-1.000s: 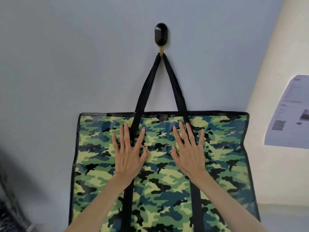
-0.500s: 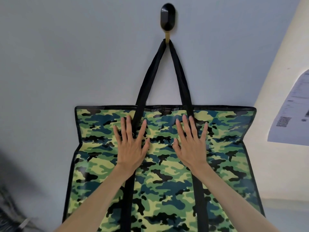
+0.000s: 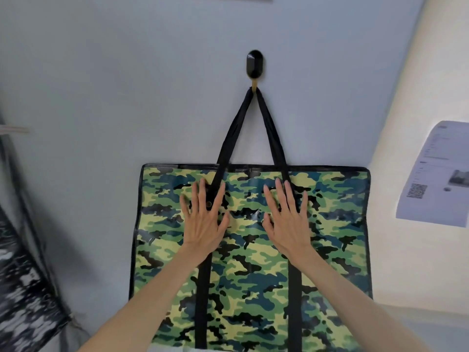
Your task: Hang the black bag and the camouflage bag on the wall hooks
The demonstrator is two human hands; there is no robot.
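The camouflage bag [image 3: 330, 250] hangs flat against the pale blue wall by its two black straps [image 3: 274, 133], which meet on a black oval wall hook [image 3: 254, 64]. My left hand [image 3: 205, 219] lies flat on the bag's upper front over the left strap, fingers spread. My right hand [image 3: 286, 219] lies flat beside it near the right strap, fingers also spread. Neither hand grips anything. At the far left edge a dark, blurred patterned fabric [image 3: 22, 288] shows; whether it is the black bag I cannot tell.
A printed paper sheet with a QR code [image 3: 436, 174] is stuck on the cream wall section at the right. A pale strip [image 3: 15, 129] pokes in at the left edge above the dark fabric. A grey edge shows at the top of the wall.
My view has shifted, so the hook and bag sit lower and further right in the frame, and dark fabric appears at the left. Both hands stay flat on the bag.
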